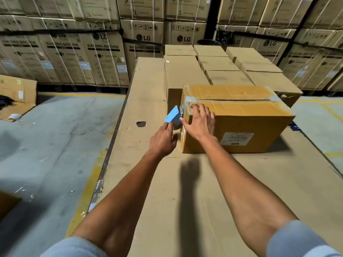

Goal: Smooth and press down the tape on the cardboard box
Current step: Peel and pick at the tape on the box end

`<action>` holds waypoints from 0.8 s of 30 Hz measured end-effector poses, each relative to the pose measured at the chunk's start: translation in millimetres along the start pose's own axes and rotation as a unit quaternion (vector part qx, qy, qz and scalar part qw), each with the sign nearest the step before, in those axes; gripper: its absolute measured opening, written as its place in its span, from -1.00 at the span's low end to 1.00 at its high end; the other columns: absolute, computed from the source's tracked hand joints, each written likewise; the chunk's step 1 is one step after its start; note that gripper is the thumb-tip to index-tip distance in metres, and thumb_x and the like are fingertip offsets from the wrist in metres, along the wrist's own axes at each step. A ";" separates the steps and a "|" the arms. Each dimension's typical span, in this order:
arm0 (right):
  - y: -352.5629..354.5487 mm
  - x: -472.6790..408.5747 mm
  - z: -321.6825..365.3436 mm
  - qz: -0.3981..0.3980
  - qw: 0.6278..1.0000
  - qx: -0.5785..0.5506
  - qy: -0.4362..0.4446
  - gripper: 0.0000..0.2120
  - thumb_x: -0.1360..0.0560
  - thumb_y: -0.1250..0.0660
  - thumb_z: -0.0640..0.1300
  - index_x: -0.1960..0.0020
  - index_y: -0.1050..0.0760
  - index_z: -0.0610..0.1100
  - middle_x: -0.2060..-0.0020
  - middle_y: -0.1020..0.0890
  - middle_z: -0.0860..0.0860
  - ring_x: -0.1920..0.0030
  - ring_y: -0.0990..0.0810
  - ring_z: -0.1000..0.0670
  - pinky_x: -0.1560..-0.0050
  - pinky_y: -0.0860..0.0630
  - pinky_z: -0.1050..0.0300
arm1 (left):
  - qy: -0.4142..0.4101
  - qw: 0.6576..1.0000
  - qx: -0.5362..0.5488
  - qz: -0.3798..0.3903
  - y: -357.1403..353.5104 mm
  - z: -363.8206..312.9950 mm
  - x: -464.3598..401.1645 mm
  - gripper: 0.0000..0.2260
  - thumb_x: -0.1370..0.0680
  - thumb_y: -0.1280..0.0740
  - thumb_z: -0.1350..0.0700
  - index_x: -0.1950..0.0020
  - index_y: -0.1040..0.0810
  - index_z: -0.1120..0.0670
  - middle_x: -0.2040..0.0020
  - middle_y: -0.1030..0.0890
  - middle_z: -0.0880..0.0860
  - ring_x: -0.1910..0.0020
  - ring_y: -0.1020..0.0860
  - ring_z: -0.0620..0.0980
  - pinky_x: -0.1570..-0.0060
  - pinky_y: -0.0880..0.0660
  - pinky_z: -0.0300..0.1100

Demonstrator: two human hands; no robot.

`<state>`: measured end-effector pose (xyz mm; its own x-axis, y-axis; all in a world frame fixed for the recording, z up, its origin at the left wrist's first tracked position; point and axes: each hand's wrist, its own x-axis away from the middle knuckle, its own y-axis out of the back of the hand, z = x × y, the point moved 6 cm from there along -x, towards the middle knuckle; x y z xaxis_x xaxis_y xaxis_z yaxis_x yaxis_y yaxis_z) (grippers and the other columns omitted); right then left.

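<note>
Sleeves, grey-blue, pushed up on both forearms at the lower edge of the view; both arms reach forward over the table (185,210), a surface covered in flat brown cardboard sheeting with a small torn hole left of the hands.

Left hand (163,140): fingers closed around the handle of a blue tape dispenser (173,115), which is tilted against the left end of the box.

Right hand (199,123): palm down on the near left top corner of the box, fingers spread apart, fingertips resting on the tape, thumb extended toward the dispenser.

Cardboard box (239,117): brown, closed, lying on the table ahead and right of centre; white label on its near side.

Tape (191,101): clear, wrinkled, wrapped over the left end of the top seam and down the end face to the dispenser; a further piece shows at the right end of the seam.

Flat cartons (219,65): packed side by side behind the box.

Washing machine cartons (104,58): stacked along the back wall.

Concrete floor (55,141): grey, yellow lines, left of the table.
</note>
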<state>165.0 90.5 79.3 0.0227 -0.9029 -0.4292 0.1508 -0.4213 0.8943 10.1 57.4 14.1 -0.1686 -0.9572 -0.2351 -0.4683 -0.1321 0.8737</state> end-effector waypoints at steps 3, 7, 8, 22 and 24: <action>-14.6 -15.5 6.9 0.038 0.999 0.002 -0.025 -0.29 -0.57 -0.30 0.34 -0.53 -0.36 -0.09 -0.47 -0.46 -0.11 -0.47 -0.45 -0.14 -0.43 -0.38 -0.16 | -0.009 1.000 -0.007 0.002 1.5 10.3 -13.9 -0.58 -0.72 -0.32 -0.01 -0.55 -0.35 0.04 -0.40 -0.51 0.08 -0.23 -0.58 0.14 0.09 -0.58 0.05; -33.4 -20.8 2.0 0.060 0.997 0.027 -0.051 -0.41 -0.63 -0.30 0.18 -0.55 -0.34 -0.11 -0.51 -0.44 -0.11 -0.51 -0.41 -0.13 -0.52 -0.28 -0.15 | -0.011 1.000 -0.019 0.016 -2.5 20.2 -28.4 -0.57 -0.72 -0.33 0.01 -0.56 -0.34 0.04 -0.46 -0.49 0.09 -0.26 -0.58 0.16 0.08 -0.58 0.03; -34.1 -20.3 1.1 0.057 0.997 0.038 -0.042 -0.43 -0.64 -0.29 0.15 -0.54 -0.35 -0.11 -0.51 -0.45 -0.11 -0.51 -0.41 -0.13 -0.52 -0.28 -0.16 | -0.013 1.000 -0.018 0.018 -3.0 22.1 -30.6 -0.57 -0.72 -0.34 0.01 -0.56 -0.34 0.04 -0.47 -0.49 0.09 -0.26 -0.58 0.16 0.07 -0.59 0.03; -4.0 57.4 -91.0 0.025 0.999 0.016 0.041 -0.45 -0.63 -0.20 0.10 -0.57 -0.35 -0.08 -0.52 -0.45 -0.05 -0.53 -0.40 -0.03 -0.68 -0.04 -0.21 | -0.112 0.992 -0.055 0.032 -47.2 -2.5 -8.7 -0.44 -0.65 -0.38 -0.01 -0.62 -0.35 0.10 -0.57 -0.42 0.11 -0.43 -0.47 0.21 -0.28 -0.51 0.15; 5.0 73.8 -105.9 0.010 0.998 0.030 0.049 -0.46 -0.63 -0.19 0.08 -0.56 -0.37 -0.09 -0.50 -0.48 -0.07 -0.51 -0.43 -0.03 -0.68 0.00 -0.24 | -0.139 0.988 -0.050 0.035 -57.5 -13.9 -0.7 -0.41 -0.69 -0.30 -0.11 -0.65 -0.30 0.11 -0.62 -0.38 0.13 -0.49 -0.42 0.20 -0.36 -0.47 0.15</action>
<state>272.1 30.7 38.7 0.1226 -0.8995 -0.4194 0.0904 -0.4107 0.9073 49.2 62.1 -30.1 -0.4353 -0.8592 -0.2686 -0.3613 -0.1065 0.9263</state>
